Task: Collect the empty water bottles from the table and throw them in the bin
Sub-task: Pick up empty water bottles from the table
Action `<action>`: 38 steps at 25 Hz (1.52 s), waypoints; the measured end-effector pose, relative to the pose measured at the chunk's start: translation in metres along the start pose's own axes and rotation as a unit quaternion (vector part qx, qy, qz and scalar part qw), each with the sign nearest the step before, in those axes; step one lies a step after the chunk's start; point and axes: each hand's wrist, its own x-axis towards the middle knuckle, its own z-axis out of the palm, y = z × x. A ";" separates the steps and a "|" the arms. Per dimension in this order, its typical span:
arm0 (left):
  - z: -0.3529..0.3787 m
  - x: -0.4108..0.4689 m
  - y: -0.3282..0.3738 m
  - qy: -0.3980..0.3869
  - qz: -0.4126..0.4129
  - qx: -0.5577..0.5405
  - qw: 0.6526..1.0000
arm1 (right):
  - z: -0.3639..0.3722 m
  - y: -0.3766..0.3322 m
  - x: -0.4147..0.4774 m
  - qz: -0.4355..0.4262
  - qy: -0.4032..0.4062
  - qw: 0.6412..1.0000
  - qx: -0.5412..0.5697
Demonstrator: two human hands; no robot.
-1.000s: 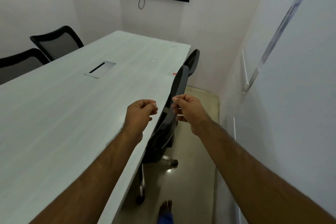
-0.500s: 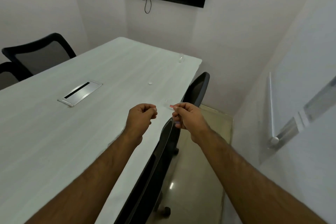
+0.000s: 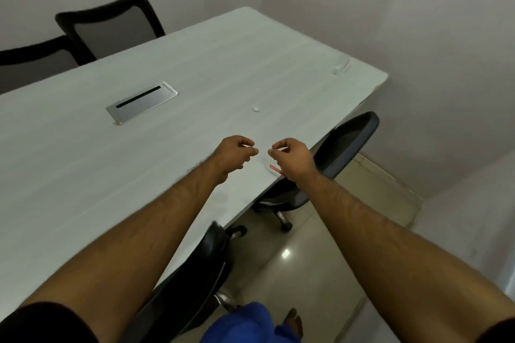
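Bottle [image 3: 274, 169] beneath right hand [image 3: 291, 155]

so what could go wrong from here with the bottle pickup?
1. The clear bottle at the table's far right corner sits near the edge; a clumsy reach could knock it off.
2. The clear item with a red label under the right hand blends into the pale table and may be missed.
3. The small white cap could be left behind.
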 end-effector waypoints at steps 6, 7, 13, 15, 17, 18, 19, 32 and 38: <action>0.029 0.081 -0.036 -0.005 -0.053 0.134 0.990 | 0.007 0.053 0.079 -0.076 -0.047 0.946 -0.310; 0.034 0.093 -0.043 -0.021 -0.063 0.162 0.985 | 0.011 0.062 0.090 -0.086 -0.054 0.928 -0.357; 0.056 0.153 -0.082 -0.015 -0.009 0.475 0.880 | 0.031 0.090 0.152 -0.074 -0.122 0.873 -0.466; 0.057 0.162 -0.087 -0.018 0.012 0.532 0.846 | 0.034 0.086 0.163 -0.063 -0.109 0.909 -0.397; 0.056 0.169 -0.089 -0.032 0.023 0.565 0.824 | 0.036 0.077 0.173 -0.041 -0.073 0.948 -0.309; 0.054 0.172 -0.089 -0.038 0.024 0.570 0.820 | 0.036 0.072 0.176 -0.025 -0.061 0.961 -0.269; 0.052 0.177 -0.086 -0.044 0.021 0.566 0.823 | 0.036 0.069 0.181 -0.012 -0.053 0.970 -0.236; 0.058 0.373 -0.008 0.136 0.030 0.298 0.944 | 0.012 0.056 0.270 0.044 0.008 0.990 -0.136; 0.070 0.374 -0.012 0.106 0.081 0.413 0.901 | -0.002 0.052 0.274 0.032 -0.003 0.990 -0.134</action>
